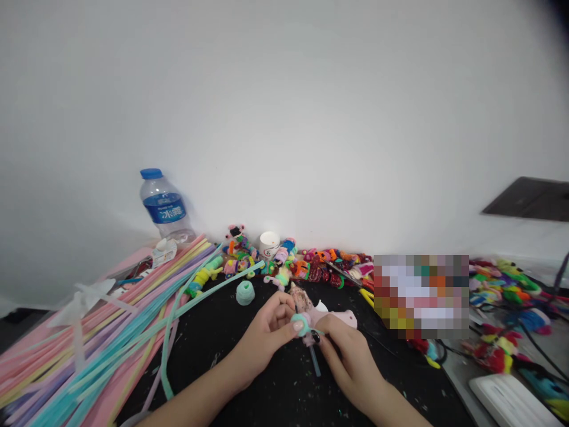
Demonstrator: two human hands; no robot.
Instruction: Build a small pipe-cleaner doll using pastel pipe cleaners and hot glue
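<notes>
My left hand [273, 323] is closed, its thumb and fingers pinching a small mint-green coil of pipe cleaner [299, 324]. From the right, my right hand [344, 350] pinches a thin mint strand at the coil's edge, with its fingertips close to the left thumb. Just behind both hands lies a pale pink glue gun [344, 318], partly covered by them. A translucent glue stick [315, 363] pokes out below the fingers. Beyond my left hand, a separate mint-green wound roll [245, 293] stands on the black mat [213, 367].
Long pastel pipe cleaners [111, 338] are heaped at left, some reaching over the mat. A water bottle [164, 204] leans by the wall. Small fuzzy figures [240, 264] and a white paper cup [269, 244] line the back. A white box-like device [511, 400] lies at lower right.
</notes>
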